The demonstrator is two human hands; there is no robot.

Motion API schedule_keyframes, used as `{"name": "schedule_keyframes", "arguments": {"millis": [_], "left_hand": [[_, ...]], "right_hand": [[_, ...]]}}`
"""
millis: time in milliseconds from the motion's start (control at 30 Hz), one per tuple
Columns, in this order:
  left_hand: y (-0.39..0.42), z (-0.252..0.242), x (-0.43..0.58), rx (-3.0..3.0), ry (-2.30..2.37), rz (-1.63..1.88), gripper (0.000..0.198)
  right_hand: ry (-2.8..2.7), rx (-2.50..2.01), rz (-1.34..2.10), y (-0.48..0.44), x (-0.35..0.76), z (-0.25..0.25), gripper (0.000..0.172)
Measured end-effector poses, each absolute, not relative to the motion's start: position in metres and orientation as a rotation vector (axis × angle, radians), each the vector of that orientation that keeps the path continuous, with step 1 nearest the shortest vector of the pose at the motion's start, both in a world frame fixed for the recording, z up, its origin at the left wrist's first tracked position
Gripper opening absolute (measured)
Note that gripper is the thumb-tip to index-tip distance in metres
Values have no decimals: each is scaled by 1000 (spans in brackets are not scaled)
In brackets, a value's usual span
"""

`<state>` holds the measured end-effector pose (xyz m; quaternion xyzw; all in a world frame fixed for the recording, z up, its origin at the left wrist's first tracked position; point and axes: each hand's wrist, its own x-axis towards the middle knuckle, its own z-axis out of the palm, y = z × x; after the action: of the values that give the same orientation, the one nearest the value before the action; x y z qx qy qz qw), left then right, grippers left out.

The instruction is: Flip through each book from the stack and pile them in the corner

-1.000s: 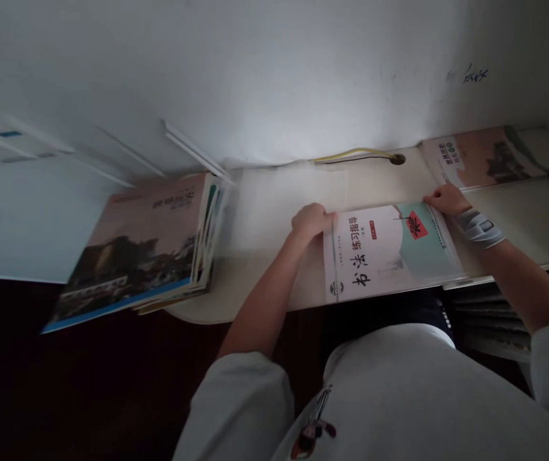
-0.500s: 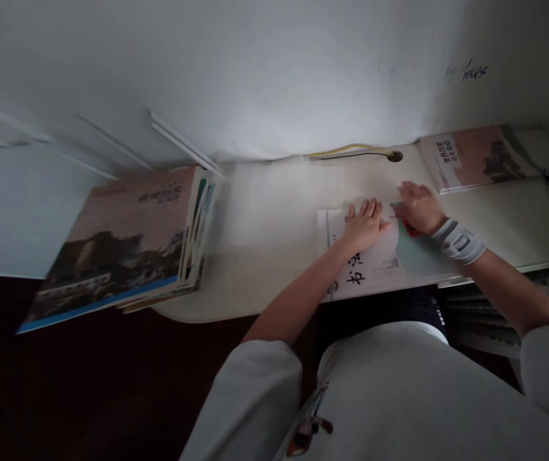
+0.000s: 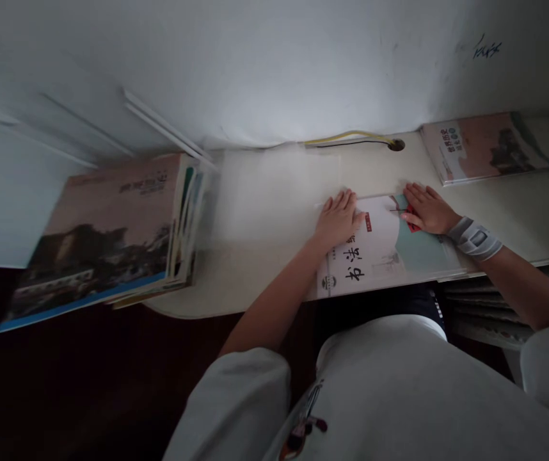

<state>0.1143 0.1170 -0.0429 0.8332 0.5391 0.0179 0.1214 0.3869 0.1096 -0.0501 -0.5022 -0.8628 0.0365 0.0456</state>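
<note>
We are resting our left hand and right hand open, gripping nothing, on the calligraphy workbook at the desk's front edge.

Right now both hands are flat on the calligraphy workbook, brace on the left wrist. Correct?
No: the wrist brace is on the right wrist, not the left, as the head view shows. The rest stands: the left hand and the right hand lie flat on the calligraphy workbook.
</note>
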Motion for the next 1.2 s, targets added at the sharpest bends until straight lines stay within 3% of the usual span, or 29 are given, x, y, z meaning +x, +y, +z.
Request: {"name": "schedule_keyframes", "arguments": {"millis": [300, 467, 567, 700, 800, 1000, 1200], "left_hand": [[102, -35, 98, 2341, 1880, 135, 68], [35, -27, 140, 2778, 1171, 62, 71], [1, -35, 161, 2839, 1034, 99, 69], [-35, -50, 168, 2739, 820, 295, 46], [-65, -65, 165, 2354, 419, 421, 33], [-87, -80, 163, 955, 991, 735, 51], [-79, -58, 164, 473, 954, 851, 52]], "right_hand": [[-2586, -1567, 105, 111, 387, -53, 75], [-2608, -1566, 83, 113, 387, -54, 76], [-2616, -1560, 57, 114, 387, -54, 76], [-2633, -1547, -16, 112, 384, -50, 71], [-2611, -1584, -89, 111, 380, -42, 60], [-2725, -1656, -86, 130, 346, -18, 38], [-2896, -1439, -56, 141, 294, -13, 35]]}}
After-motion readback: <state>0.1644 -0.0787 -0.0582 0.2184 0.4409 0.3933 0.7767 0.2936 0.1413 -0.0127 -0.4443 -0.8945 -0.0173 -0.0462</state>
